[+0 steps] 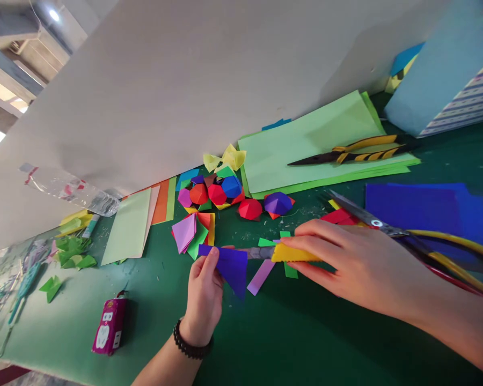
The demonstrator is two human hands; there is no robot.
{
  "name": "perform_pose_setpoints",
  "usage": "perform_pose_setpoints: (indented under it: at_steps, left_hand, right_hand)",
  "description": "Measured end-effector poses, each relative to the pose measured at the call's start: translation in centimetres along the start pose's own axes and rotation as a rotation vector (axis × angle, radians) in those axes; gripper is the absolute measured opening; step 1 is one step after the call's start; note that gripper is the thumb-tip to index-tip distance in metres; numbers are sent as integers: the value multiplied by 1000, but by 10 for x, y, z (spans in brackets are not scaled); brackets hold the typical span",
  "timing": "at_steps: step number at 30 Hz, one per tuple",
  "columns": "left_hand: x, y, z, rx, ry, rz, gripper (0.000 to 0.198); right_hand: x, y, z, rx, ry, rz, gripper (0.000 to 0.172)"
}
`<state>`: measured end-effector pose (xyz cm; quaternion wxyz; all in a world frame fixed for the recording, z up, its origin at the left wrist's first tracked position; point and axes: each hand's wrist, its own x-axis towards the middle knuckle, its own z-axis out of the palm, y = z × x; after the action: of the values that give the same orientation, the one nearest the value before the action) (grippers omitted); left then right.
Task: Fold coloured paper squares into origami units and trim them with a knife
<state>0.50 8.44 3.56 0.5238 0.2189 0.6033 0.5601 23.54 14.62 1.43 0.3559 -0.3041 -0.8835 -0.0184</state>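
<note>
My left hand pinches a folded blue paper piece above the green mat, thumb on its left edge. My right hand is closed round a yellow-handled tool. The tool's grey tip points left and touches the blue paper. A lilac paper strip and small green scraps lie under the two hands.
Folded paper shapes in several colours cluster behind the hands. Yellow-handled scissors lie on a blue sheet at the right. Black-and-yellow pliers rest on green paper. A plastic bottle and a pink box are at the left.
</note>
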Motion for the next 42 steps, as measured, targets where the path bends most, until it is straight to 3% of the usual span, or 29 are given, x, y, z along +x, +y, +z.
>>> perform_pose_setpoints:
  at_steps: [11,24,34,42]
  left_hand:
    - [0,2,5,62,-81,-70,51]
    - [2,-7,1,124,-87,-16,48]
    - [2,-3,1,113,-51,16,49]
    - [0,2,4,105,-93,38,49]
  right_hand:
    - [-1,2,-1,71,-35,49,18]
    - [-1,-3,4,110,-32,88,21]
    - [0,6,-4,128,-70,118,19]
    - [-1,-7,2,141,-27,145,20]
